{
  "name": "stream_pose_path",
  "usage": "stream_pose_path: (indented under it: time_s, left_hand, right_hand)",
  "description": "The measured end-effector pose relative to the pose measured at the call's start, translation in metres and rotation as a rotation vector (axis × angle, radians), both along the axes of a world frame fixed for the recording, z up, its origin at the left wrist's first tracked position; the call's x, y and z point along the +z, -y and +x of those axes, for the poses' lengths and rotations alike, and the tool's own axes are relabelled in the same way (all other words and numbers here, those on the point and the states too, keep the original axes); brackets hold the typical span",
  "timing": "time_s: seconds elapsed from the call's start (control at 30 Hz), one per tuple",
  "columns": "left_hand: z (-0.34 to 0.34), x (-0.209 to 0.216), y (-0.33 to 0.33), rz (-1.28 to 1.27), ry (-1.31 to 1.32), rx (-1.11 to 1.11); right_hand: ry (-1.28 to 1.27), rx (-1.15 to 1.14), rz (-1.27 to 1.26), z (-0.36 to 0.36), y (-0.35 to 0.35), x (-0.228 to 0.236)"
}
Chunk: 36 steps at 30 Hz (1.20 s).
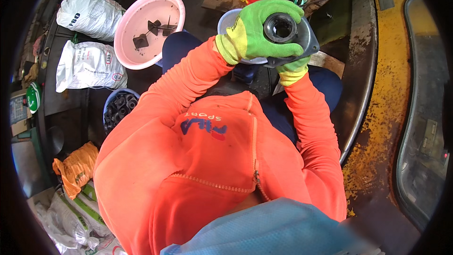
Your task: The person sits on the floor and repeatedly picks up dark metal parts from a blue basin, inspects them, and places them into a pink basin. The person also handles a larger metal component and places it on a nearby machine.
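Head view, from my remote seat: at far left I see two white bags (89,63) with printed lettering, then a pink basin (139,16) holding dark bladed parts (140,41). Lettering also crosses the orange sweatshirt (207,156). Next, the green-gloved left hand (255,30) clamps its thumb and fingers around the collar of a black flanged part (306,40), raised above the lap. Its round mouth faces my camera, bore axis running toward me. Beneath its plate sits the right hand (293,70); its fingers are hidden, so I cannot tell their closure.
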State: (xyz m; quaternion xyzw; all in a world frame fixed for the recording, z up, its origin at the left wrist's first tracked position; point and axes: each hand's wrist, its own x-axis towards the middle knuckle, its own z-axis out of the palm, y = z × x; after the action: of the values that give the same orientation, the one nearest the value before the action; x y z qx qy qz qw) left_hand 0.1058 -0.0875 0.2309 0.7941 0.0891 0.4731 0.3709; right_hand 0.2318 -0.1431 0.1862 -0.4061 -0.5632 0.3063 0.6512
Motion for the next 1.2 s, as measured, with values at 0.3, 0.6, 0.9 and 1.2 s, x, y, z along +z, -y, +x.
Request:
stream_pose_path:
  time_s: [0.3, 0.6, 0.9, 1.2]
  left_hand:
    - [-0.009, -0.007, -0.011, -0.237, -0.021, -0.272]
    - [-0.007, -0.019, -0.028, -0.408, -0.177, -0.853]
    - [-0.006, 0.003, -0.046, -0.219, -0.359, -0.418]
    - [0.001, -0.02, 0.002, 0.1, -0.027, 0.184]
  right_hand:
    - [0.338, 0.162, -0.103, 0.01, 0.015, 0.015]
    - [0.119, 0.391, -0.285, 0.0, 0.034, -0.001]
    - [0.733, -0.048, 0.105, 0.02, 0.0, 0.0]
    - [0.223, -0.026, 0.059, 0.008, 0.005, -0.003]
